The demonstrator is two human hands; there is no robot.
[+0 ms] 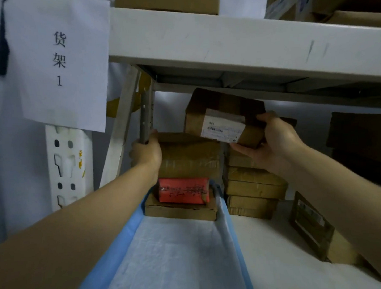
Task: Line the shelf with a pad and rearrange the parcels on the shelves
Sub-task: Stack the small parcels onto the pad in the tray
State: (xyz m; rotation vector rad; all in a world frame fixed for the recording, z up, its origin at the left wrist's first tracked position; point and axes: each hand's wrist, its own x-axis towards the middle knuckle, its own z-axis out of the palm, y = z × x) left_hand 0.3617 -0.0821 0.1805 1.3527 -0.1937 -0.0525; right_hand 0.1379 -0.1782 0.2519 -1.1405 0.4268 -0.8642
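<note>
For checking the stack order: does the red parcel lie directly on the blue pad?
No, the red parcel rests on a flat cardboard box, and that box sits on the blue pad.

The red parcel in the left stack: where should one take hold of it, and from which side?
Take the red parcel by its two short ends, coming from the front. The big taped box lies on it and a flat box lies under it, so only its front face and ends seem free. It probably must slide out toward you.
</note>
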